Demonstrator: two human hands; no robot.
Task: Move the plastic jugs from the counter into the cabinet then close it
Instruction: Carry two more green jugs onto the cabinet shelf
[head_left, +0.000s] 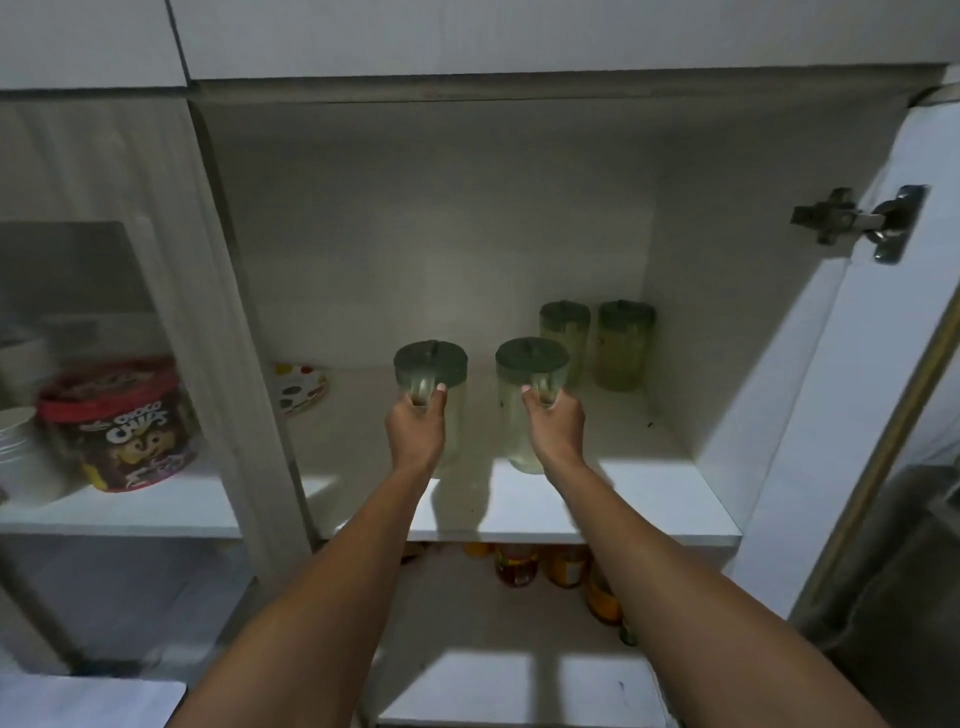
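Two clear plastic jugs with green lids stand on the cabinet shelf (649, 499). My left hand (415, 423) grips the handle of the left jug (431, 364). My right hand (553, 421) grips the handle of the right jug (530, 364). Both jugs are upright near the middle of the shelf. Behind them at the back right stand two more green-lidded jugs (565, 332) (623, 343), side by side. The cabinet door (852, 389) is swung open on the right, its metal hinge (862, 221) showing.
A spotted plate (301, 387) lies at the shelf's left. In the neighbouring compartment sit a chocolate cereal tub (122, 426) and white bowls (15, 441). Bottles (545, 564) stand on the counter below the shelf.
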